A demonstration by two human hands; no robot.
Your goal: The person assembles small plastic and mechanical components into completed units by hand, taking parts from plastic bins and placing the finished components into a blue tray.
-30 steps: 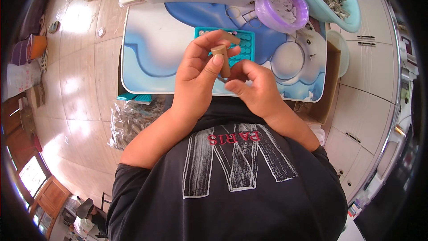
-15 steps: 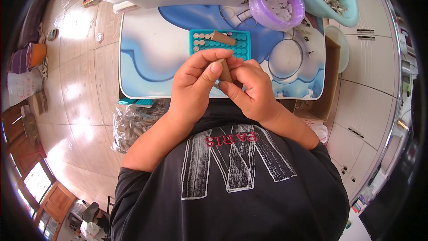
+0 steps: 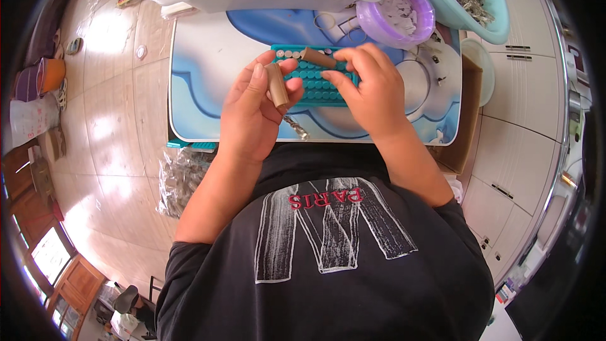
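A short brown tube (image 3: 277,85) lies in my left hand (image 3: 250,104), gripped between thumb and fingers above the table's near part. Close below it is a narrow, shiny silvery strip (image 3: 296,127); I cannot tell whether it joins the tube. My right hand (image 3: 372,88) is over the right side of a teal tray (image 3: 315,101), thumb and fingers apart. Its fingertips are by the right end of a second brown tube (image 3: 317,58), which rests slantwise on the tray; contact is unclear. Rows of round wells fill the tray, and small pale discs (image 3: 289,54) sit in several at the far left.
Beyond the tray stands a white bin (image 3: 271,1) of brown pieces. Right of it are a purple basin (image 3: 380,30) of white scraps and a pale green tub (image 3: 499,28) of silvery packets. A cardboard box (image 3: 472,107) flanks the blue-and-white table (image 3: 208,76).
My hands have parted. The left has drawn back left with its brown tube; the right has let go and reached forward to the tray. The silvery strip now shows.
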